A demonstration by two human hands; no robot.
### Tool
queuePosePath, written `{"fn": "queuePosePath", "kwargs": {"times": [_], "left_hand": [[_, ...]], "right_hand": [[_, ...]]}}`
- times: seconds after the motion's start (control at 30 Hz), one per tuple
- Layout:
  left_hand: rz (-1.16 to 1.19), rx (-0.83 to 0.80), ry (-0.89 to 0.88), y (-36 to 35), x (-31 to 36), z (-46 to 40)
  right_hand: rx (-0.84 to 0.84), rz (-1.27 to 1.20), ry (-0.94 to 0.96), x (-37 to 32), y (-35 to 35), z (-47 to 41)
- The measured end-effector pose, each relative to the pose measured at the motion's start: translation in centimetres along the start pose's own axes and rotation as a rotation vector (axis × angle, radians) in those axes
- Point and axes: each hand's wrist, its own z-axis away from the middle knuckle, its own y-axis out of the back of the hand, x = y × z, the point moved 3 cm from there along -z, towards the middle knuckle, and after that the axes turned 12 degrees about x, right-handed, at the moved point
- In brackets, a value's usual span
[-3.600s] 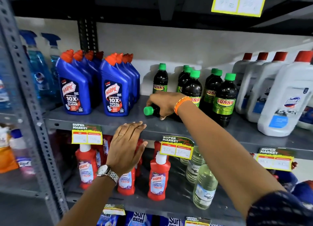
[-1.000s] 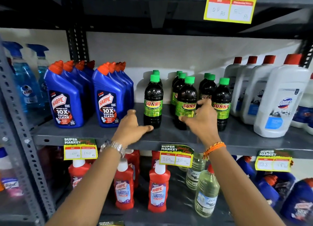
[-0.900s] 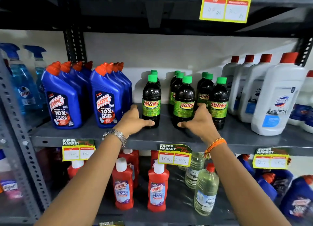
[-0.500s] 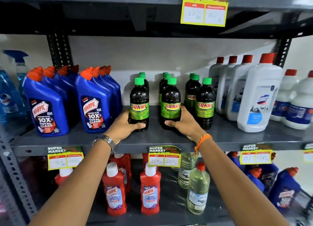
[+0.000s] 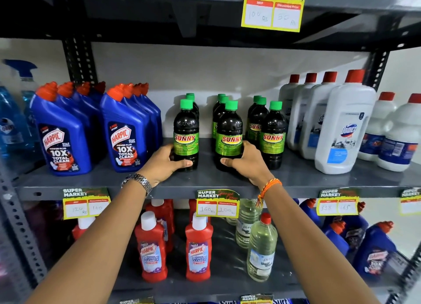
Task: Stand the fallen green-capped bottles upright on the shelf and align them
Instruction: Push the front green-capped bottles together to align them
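Observation:
Dark green-capped Sunny bottles stand upright in three short rows on the grey middle shelf (image 5: 205,178). My left hand (image 5: 166,162) wraps the base of the left front bottle (image 5: 186,130). My right hand (image 5: 247,162) grips the base of the middle front bottle (image 5: 229,132). The right front bottle (image 5: 273,132) stands untouched just right of my right hand. More green-capped bottles stand behind each front one, partly hidden. No bottle lies on its side.
Blue Harpic bottles (image 5: 61,139) crowd the shelf to the left, white red-capped bottles (image 5: 341,126) to the right. Red Harpic bottles (image 5: 151,251) and clear bottles (image 5: 260,251) fill the lower shelf. Price tags (image 5: 217,204) hang on the shelf edge.
The fallen bottle that my right hand held earlier now stands upright. Both hands have closed around the bases of the left and middle front bottles. The view has shifted right.

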Motion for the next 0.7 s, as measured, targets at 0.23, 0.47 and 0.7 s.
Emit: {"fn": "queuePosePath", "kwargs": {"times": [0.23, 0.47, 0.7], "left_hand": [[-0.014, -0.013, 0.007, 0.0, -0.2, -0.2], [0.009, -0.048, 0.062, 0.2, 0.5, 0.6], [-0.486, 0.274, -0.148, 1.3, 1.6, 9.0]], "right_hand": [[-0.006, 0.014, -0.008, 0.1, -0.1, -0.1], [-0.057, -0.027, -0.08, 0.3, -0.1, 0.1], [0.368, -0.162, -0.034, 1.1, 5.5, 2.9]]}}
